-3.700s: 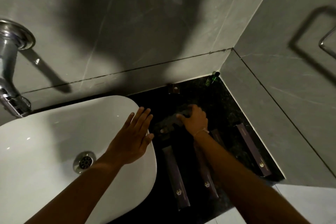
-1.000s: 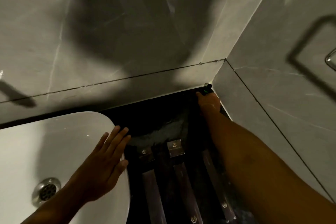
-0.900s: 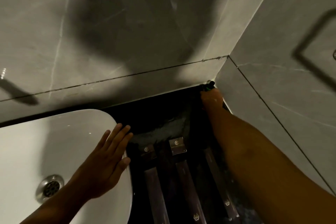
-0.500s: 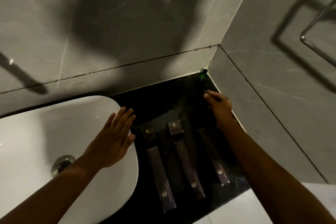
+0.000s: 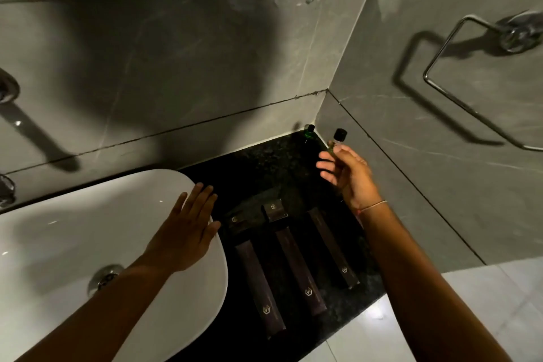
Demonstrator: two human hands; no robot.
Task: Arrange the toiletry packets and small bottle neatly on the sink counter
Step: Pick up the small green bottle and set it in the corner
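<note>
Holding a small bottle (image 5: 338, 141) near the worktop (image 5: 264, 167) corner, right hand (image 5: 349, 176) fingers pinch; left hand (image 5: 185, 232) lies flat, fingers spread on the sink (image 5: 88, 214) rim.

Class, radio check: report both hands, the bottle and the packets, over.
Left hand flat on the basin rim, empty. Right hand holds a black-capped bottle, lifted. Green bottle in the corner. Three long packets in a row; nothing blocking.

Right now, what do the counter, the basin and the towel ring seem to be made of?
Counter: probably polished stone, black with fine pale speckles.
Basin: likely glazed ceramic, plain white with small bright highlights.
Towel ring: polished metal, seemingly chrome, since the thin silver bar shines.
</note>
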